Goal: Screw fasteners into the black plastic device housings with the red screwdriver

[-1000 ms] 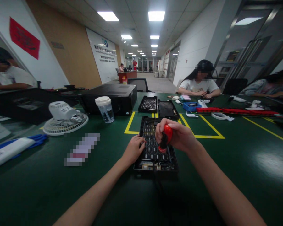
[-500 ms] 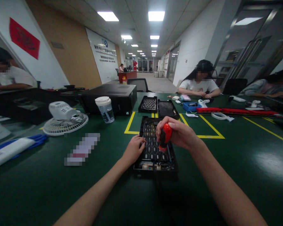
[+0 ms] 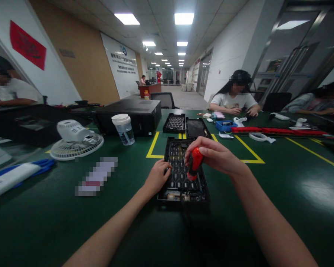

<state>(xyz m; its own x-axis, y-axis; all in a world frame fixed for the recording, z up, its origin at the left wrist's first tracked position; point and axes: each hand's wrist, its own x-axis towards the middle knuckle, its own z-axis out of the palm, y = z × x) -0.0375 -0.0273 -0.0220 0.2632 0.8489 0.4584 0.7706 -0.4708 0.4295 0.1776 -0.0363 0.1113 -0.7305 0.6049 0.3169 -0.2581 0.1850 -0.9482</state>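
My right hand (image 3: pixel 219 154) is closed around the red and black handle of a screwdriver (image 3: pixel 196 161), held over the right half of a black case (image 3: pixel 180 200). The screwdriver's tip cannot be made out against the dark case. Rows of dark hexagonal shapes and small bits fill the case, and a pale strip with small parts lies at its near end. On the left rim of the case rests my left hand (image 3: pixel 158 176), its fingers bent over the edge and gripping it.
Behind the case are a second black case (image 3: pixel 175 123) with its lid (image 3: pixel 197 128), and a black computer tower (image 3: pixel 128 111). To the left stand a lidded cup (image 3: pixel 124 129) and a white fan (image 3: pixel 76 141). A blue tray (image 3: pixel 225 126) is at the right, before a seated person.
My right hand and the screwdriver handle have tilted and shifted slightly. My left hand stays on the case rim. The person across has moved their hands apart.
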